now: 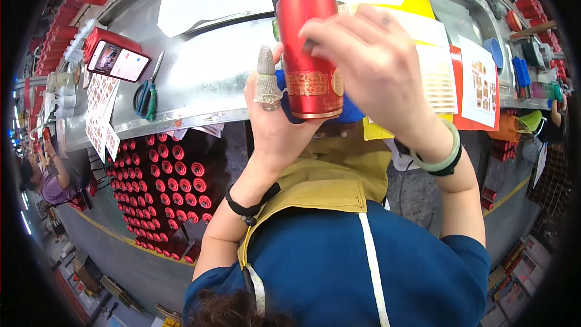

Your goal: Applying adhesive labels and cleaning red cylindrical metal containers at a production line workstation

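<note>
left hand [275, 124] gripped red bottle [308, 54] from below, thumb in cloth cot | right hand [369, 63] wrapped its side | bottle upright over blue cloth [351, 112] | crate [163, 188] below bench held red bottles | scissors [147, 94] beyond

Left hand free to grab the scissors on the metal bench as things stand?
Probably not right now. The left hand is wrapped around the red bottle, which the right hand also touches. The scissors lie apart to its left, on bare bench with nothing between.
</note>
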`<control>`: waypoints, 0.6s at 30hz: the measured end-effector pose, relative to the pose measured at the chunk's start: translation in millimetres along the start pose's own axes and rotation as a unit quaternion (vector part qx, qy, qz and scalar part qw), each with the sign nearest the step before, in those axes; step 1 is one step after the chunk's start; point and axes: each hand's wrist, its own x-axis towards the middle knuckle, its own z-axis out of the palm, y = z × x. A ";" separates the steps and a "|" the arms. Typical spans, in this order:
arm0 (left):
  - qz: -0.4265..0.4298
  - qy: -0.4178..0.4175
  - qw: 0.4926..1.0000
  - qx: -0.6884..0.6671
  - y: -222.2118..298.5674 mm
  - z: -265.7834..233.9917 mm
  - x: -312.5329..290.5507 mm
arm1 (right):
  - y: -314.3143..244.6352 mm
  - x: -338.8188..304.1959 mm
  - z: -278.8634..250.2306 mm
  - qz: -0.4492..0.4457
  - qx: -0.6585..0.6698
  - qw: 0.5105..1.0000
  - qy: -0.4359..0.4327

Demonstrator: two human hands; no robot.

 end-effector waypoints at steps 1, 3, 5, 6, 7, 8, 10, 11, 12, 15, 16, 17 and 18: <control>0.001 0.000 1.000 0.000 1.0 -0.6 0.7 | 4.3 5.9 -2.5 -0.013 -0.065 0.997 0.039; 0.009 -0.013 0.998 0.061 5.9 -4.5 1.3 | 2.9 8.4 -8.5 -0.022 -0.092 0.995 0.043; -0.003 -0.038 0.997 0.064 0.9 -10.5 -0.1 | -7.2 1.5 -10.7 0.050 0.166 0.984 -0.040; -0.033 -0.053 0.997 0.044 -6.9 -13.8 -2.7 | -7.1 0.7 -11.6 0.053 0.167 0.983 -0.047; -0.063 -0.073 0.995 0.019 -12.9 -15.7 -5.7 | 1.5 -2.6 -11.3 0.059 0.164 0.984 -0.046; -0.075 -0.099 0.992 0.016 -17.9 -19.1 -5.1 | 18.1 -4.0 -6.0 0.062 0.129 0.989 0.017; -0.054 -0.095 0.993 0.041 -8.4 -17.8 -3.3 | 32.7 -9.2 -5.1 0.070 0.063 0.991 0.096; -0.031 -0.088 0.994 0.064 -2.9 -16.4 0.0 | 33.9 -11.9 -4.1 0.071 0.063 0.991 0.096; -0.012 -0.063 0.995 0.076 -1.1 -14.2 3.1 | 33.9 -16.9 -2.4 0.021 0.046 0.995 0.087; -0.005 -0.056 0.997 0.061 -3.8 -12.2 3.0 | 6.6 -43.3 6.8 -0.076 0.102 0.991 0.038; -0.008 -0.065 0.996 0.059 -9.2 -12.4 0.7 | -0.1 -48.8 -0.5 -0.105 0.093 0.990 0.021; -0.039 -0.085 0.996 0.001 -7.4 -13.3 -0.7 | -3.8 -48.3 -6.0 -0.075 0.149 0.986 -0.011; -0.043 -0.091 0.995 0.010 -10.5 -17.3 -4.3 | -1.0 -44.9 -1.1 -0.020 0.173 0.984 -0.030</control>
